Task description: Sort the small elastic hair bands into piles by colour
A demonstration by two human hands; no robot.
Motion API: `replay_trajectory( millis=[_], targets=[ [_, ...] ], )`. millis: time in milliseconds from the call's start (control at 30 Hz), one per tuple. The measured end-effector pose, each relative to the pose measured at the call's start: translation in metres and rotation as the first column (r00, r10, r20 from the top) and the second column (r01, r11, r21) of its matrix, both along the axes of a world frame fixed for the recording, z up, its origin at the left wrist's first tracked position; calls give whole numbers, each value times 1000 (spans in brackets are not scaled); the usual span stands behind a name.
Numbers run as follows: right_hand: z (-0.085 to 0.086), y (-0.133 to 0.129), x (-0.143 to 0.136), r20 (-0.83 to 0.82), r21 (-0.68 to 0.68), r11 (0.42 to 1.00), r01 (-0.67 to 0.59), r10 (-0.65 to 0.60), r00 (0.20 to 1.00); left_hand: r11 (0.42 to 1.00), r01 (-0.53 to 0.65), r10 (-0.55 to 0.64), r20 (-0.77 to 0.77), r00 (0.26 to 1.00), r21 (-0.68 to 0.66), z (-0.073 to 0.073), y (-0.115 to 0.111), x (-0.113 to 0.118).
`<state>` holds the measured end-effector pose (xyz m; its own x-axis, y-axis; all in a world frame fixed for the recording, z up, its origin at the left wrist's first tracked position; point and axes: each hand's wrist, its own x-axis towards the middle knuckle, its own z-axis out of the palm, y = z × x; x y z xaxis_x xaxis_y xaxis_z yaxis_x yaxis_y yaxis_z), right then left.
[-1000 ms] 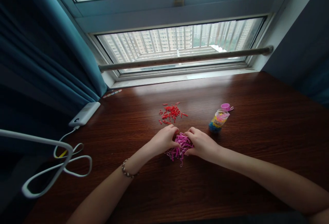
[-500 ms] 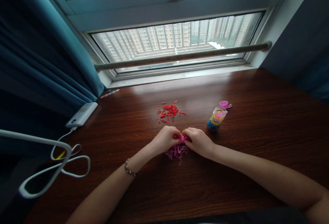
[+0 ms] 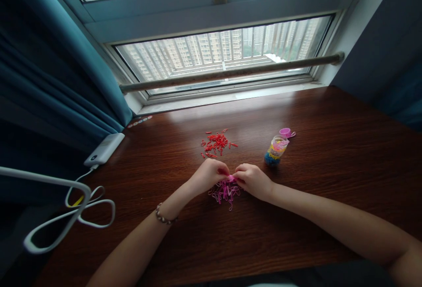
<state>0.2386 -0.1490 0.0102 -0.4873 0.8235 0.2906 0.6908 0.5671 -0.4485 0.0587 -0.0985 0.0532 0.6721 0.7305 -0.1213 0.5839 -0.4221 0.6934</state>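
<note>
My left hand (image 3: pixel 211 175) and my right hand (image 3: pixel 253 180) meet over a pile of pink and purple rubber bands (image 3: pixel 226 194) on the dark wooden table. Both hands are closed in a pinch, fingertips close together. Between them shows a small bright pink clump of rubber bands (image 3: pixel 231 178), gripped from either side. How many bands it holds I cannot tell. Beyond my left hand lies a loose heap of small red rubber bands (image 3: pixel 216 142). A clear jar (image 3: pixel 276 150) with blue, yellow and pink bands stands past my right hand.
Behind the jar lies a pink lid (image 3: pixel 285 133). At the left edge a white power bank (image 3: pixel 104 149) rests with a white cable (image 3: pixel 95 225) looping from it. A rail (image 3: pixel 231 73) crosses the window, and a blue curtain (image 3: pixel 66 58) hangs at the left.
My left hand has shifted slightly left, so the fingertips are a little farther apart with pink bands showing between them. The view has moved a little; the jar and red heap stay put.
</note>
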Motion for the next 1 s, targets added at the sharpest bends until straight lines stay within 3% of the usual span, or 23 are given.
replay_trajectory(
  millis=[200, 300, 367, 533, 700, 867, 1000],
  targets=[
    [3, 2, 5, -203, -87, 996, 26, -44, 978, 992, 10, -2, -63, 998, 124, 8, 2, -1],
    [6, 2, 6, -310, -96, 995, 32, -61, 949, 970, -76, 71, 33, 997, 230, 10, 1, 2],
    [8, 2, 6, -378, -91, 995, 30, -63, 924, 968, -121, 97, 114, 989, 222, 9, 1, 4],
    [18, 0, 5, -512, -78, 996, 30, -66, 856, 999, -34, 35, 171, 985, -11, 7, -1, 6],
    [25, -1, 6, -542, -9, 993, 116, -102, 834, 975, 80, -20, 278, 960, -207, 9, -6, 9],
    [26, -3, 6, -438, 109, 984, 138, -78, 896, 877, 89, 130, 412, 902, -472, 7, -13, 15],
    [28, -5, 6, -394, 148, 980, 134, -66, 917, 835, -10, 299, 437, 848, -550, 4, -20, 20]
  ],
)
